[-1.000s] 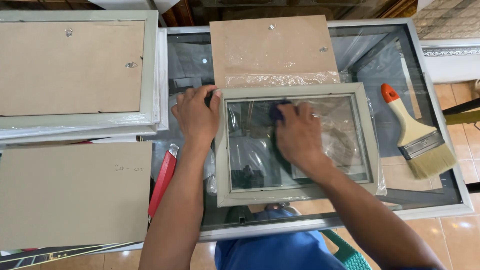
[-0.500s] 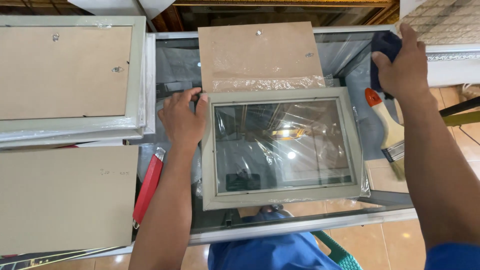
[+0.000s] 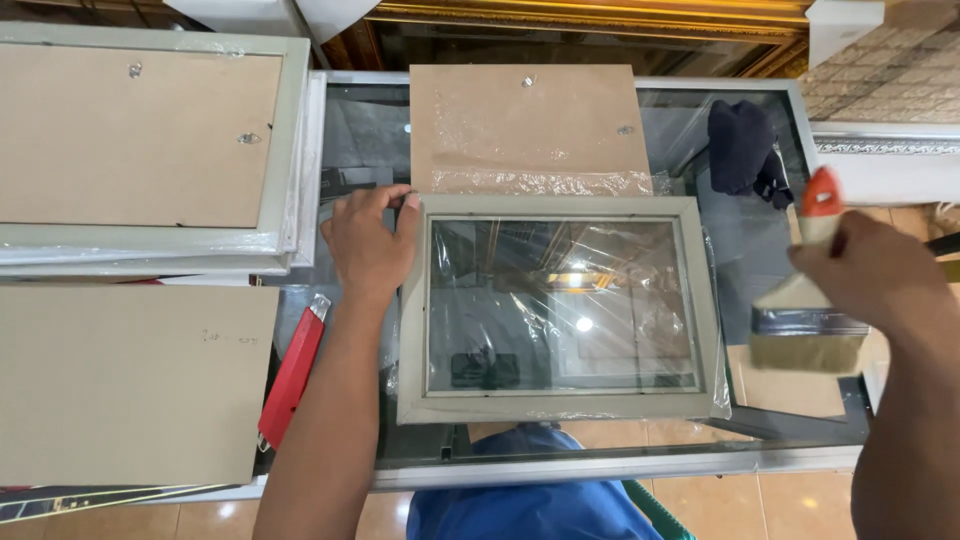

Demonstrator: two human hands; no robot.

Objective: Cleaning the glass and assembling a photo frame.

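Note:
A grey-green picture frame (image 3: 558, 404) with a glass pane lies face down on thin plastic wrap on the glass table (image 3: 600, 468). My left hand (image 3: 368, 243) rests on its upper left corner and holds it. My right hand (image 3: 868, 272) is lifted at the right and grips a wide paintbrush (image 3: 808, 330) with a pale wooden handle and a red tip. A dark cloth (image 3: 745, 148) lies at the table's far right corner.
A brown backing board (image 3: 528, 128) lies just behind the frame. Stacked frames (image 3: 150, 140) with board backs sit at the left, above a large brown board (image 3: 130, 380). A red utility knife (image 3: 293, 372) lies beside my left forearm.
My right hand wiped the glass with the dark cloth, carried it to the far right corner and left it there. It now holds the paintbrush, raised off the table.

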